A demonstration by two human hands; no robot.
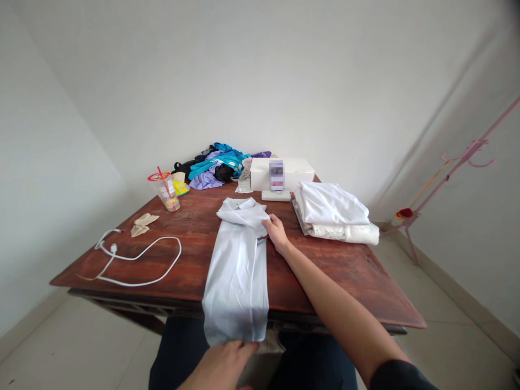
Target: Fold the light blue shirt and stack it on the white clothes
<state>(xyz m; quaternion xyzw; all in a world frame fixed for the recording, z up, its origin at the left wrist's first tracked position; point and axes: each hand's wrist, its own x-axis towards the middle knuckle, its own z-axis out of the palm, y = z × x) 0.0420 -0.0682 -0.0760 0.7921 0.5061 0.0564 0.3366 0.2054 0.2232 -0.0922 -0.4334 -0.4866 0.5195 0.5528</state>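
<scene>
A white collared shirt (238, 265), folded into a long narrow strip, lies on the wooden table with its collar at the far end. Its lower end hangs over the table's front edge. There my left hand (227, 360) grips the hem, with part of the fingers hidden under the cloth. Higher up, my right hand (277, 233) pinches the shirt's right side near the collar, thumb on top. To the right of that hand sits a stack of folded white clothes (333, 206).
On the wooden table (325, 281) are a white cable (142, 283), a beige cloth (143, 223), a plastic cup with straw (167, 194), a heap of clothes (221, 162), and a white box (300, 173) behind a phone (277, 176). A pink rack (447, 162) stands right.
</scene>
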